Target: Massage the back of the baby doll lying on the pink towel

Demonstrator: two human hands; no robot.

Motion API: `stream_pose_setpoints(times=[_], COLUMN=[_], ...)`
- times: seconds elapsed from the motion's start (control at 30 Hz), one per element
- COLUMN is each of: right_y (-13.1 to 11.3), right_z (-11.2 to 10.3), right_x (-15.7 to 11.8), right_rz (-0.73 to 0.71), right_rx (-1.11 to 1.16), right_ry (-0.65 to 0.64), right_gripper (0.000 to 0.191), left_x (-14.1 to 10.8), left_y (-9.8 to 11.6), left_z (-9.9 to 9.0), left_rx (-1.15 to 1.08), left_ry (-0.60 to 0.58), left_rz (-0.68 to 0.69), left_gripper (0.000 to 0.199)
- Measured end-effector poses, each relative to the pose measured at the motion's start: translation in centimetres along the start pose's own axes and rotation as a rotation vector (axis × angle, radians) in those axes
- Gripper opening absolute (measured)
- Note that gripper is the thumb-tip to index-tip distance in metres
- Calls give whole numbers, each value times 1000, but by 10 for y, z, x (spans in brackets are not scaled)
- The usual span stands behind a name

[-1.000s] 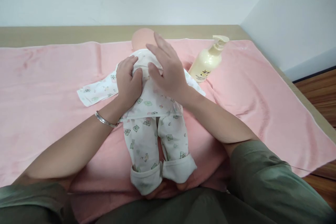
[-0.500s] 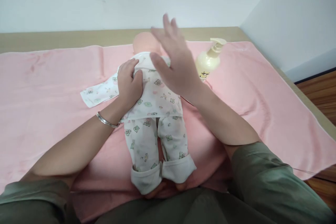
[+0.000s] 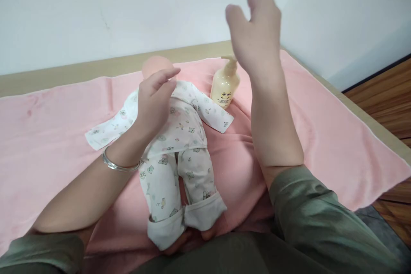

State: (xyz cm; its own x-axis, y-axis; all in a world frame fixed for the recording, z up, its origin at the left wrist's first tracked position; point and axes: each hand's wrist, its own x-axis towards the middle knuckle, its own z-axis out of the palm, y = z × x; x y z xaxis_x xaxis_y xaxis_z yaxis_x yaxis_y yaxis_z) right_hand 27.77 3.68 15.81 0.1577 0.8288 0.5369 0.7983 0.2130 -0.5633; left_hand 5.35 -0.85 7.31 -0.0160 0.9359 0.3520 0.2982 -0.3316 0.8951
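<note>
A baby doll in a white patterned top (image 3: 189, 130) and matching trousers (image 3: 162, 188) with turned-up cuffs lies on a pink cloth (image 3: 58, 137), its head (image 3: 156, 65) toward the wall. My left hand (image 3: 156, 102) is over the doll's chest, fingers apart and holding nothing; whether it touches the top is unclear. Raised high at the right, my right hand (image 3: 257, 30) has its fingers apart and somewhat bent, with nothing in it. A pale yellow pump bottle (image 3: 225, 83) stands beside the doll's right-side sleeve, below and left of my right hand.
The cloth covers most of a wooden table (image 3: 192, 49), whose far edge meets a white wall (image 3: 144, 4). Brown wood-grain furniture (image 3: 382, 94) stands beyond the table's right edge.
My right hand has moved up and right, away from above the doll, uncovering its sleeve. My left hand's fingers have lifted somewhat. The camera view has shifted to the right.
</note>
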Motion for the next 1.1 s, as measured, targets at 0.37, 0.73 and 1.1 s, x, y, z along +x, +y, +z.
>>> stream_pose_setpoints(times=[0.37, 0.73, 1.1], right_y=[17, 9, -7], right_z=[47, 45, 37], right_x=[-8, -9, -6], right_rz=[52, 156, 317], right_rx=[-163, -237, -297], right_ry=[-286, -255, -271], right_gripper=[34, 26, 33], left_x=[98, 26, -2], left_y=[-21, 65, 77], left_z=[76, 22, -84], left_rx=[-226, -613, -1088], left_ry=[-463, -380, -162], left_rz=[-123, -601, -623], left_gripper=[82, 72, 56])
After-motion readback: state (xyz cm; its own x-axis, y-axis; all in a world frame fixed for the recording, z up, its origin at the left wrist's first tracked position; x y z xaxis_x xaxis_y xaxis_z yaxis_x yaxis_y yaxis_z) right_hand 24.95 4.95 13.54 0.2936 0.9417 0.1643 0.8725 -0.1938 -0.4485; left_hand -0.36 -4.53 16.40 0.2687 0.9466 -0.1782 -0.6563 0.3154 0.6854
